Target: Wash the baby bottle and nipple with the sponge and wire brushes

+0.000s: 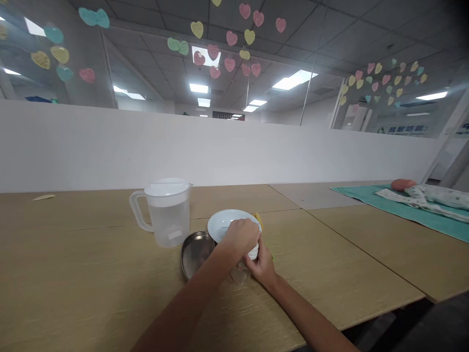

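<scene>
My right hand is wrapped round a small white ribbed container above the table. Over the container's top lies my left hand, its fingers curled down; what they hold, if anything, is hidden. Just behind my hands is a white plate, partly covered by them. A round metal dish sits to the left, partly behind my left forearm. Below my hands a clear glass or bowl shows in part. Something yellow peeks out at the plate's right edge.
A lidded plastic pitcher with clear liquid stands at the left behind the metal dish. At the far right, a baby-like doll in patterned cloth lies on a teal mat. A white low wall runs behind the wooden table.
</scene>
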`<state>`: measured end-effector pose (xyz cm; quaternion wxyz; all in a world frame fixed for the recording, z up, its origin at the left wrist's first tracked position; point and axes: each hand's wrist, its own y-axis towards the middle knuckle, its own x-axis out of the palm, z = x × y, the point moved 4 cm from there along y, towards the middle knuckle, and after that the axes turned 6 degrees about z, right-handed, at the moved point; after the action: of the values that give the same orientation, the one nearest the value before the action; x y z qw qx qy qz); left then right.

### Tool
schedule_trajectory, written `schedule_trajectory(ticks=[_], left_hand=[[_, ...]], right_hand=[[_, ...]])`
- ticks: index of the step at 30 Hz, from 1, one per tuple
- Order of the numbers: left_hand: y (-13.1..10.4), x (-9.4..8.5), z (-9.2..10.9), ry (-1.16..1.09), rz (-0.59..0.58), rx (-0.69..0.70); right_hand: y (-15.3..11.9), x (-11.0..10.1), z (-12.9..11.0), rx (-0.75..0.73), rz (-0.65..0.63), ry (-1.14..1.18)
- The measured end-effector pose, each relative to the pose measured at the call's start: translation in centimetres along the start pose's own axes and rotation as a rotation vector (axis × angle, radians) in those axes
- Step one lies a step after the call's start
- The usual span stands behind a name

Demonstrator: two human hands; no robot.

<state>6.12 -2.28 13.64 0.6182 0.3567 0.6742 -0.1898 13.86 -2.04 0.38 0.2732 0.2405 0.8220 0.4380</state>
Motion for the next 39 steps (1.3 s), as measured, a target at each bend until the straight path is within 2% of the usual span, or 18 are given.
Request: schedule_trajectory(ticks=[3,6,8,11,14,17,22,29,35,39], left_hand=[[-0.1,-0.1,-0.3,-0.026,0.002,-0.057],[-1.3,-1.1,-1.7,-0.076,0.002,-0.110],[-2.0,-1.7,-2.7,-0.150,0.017,-0.084],[-2.4,-2.2,-3.6,-0.278,0.062,0.023],[-2.1,-1.8,-3.6,-0.332,0.018,0.078],[-1.8,-1.5,-3.4,-0.320,-0.023,0.042],[-1.9,-1.7,-3.6,-0.279,-0.025,-0.026],[-2.1,-2.1,-3.6,-0.257,-0.035,-0.044],[-1.7,-2.6,-3.4,-0.140,0.075,-0.071],[-1.6,-3.0,-3.4,-0.116,0.092,-0.074]], right_hand=[[0.1,0.1,-0.2,-0.024,-0.038,0.017],[0.2,0.3,-0.5,-0.047,-0.078,0.040],[0.2,0.3,-0.6,-0.028,-0.076,0.041],[0.3,0.3,-0.6,0.006,-0.072,0.039],[0.3,0.4,-0.7,-0.014,-0.083,0.052],[0.3,0.3,-0.8,-0.030,-0.077,0.045],[0.5,0.2,-1.1,-0.067,-0.086,0.042],[0.4,0.2,-1.0,-0.059,-0.103,0.040],[0.3,0.2,-0.8,-0.045,-0.095,0.026],[0.4,0.3,-0.8,-0.030,-0.115,0.038]])
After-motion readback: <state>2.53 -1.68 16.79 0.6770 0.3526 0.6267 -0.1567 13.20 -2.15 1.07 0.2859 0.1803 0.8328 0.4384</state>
